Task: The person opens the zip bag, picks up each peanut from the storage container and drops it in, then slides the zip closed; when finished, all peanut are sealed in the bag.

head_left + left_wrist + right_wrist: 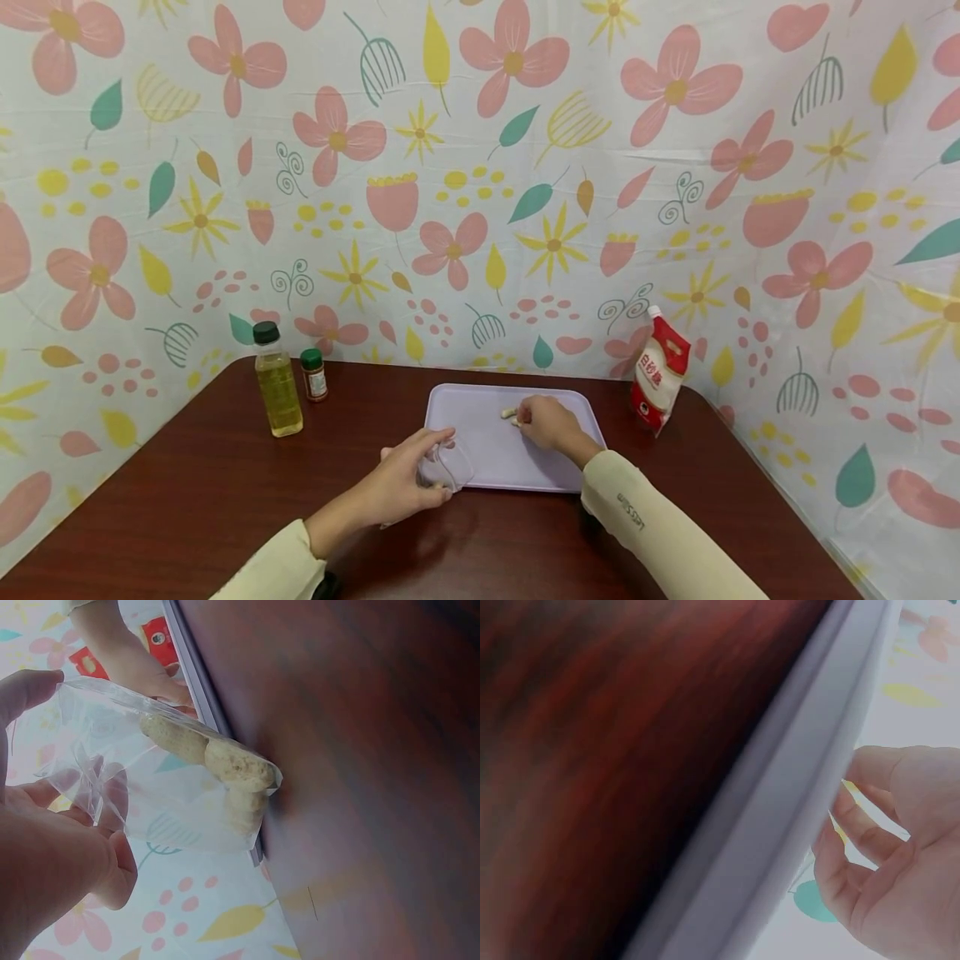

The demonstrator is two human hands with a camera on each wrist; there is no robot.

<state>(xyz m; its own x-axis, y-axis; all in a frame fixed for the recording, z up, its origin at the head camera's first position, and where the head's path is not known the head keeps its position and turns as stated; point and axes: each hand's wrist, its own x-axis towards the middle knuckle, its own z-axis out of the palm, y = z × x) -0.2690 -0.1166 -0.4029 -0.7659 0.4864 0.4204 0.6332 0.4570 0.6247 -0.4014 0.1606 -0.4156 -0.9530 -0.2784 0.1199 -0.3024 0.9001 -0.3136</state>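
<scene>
My left hand [405, 479] holds a clear plastic bag [450, 467] at the near left corner of a pale purple tray [480, 475]. In the left wrist view, several unshelled peanuts [238, 766] lie at the bottom of the bag, and the fingers spread at its mouth. Over the tray, my right hand [551, 423] reaches down with bent fingers beside small pale pieces, likely peanuts [509, 412]. The tray's rim [780, 795] hides the right fingertips in the right wrist view, so whether they pinch a peanut cannot be seen.
On the left of the dark brown table [187, 492] stand a bottle of yellow oil [277, 387] and a small green-capped spice jar [315, 379]. A red and white pouch [660, 371] stands at the back right. A floral curtain [480, 192] surrounds the table's back and sides.
</scene>
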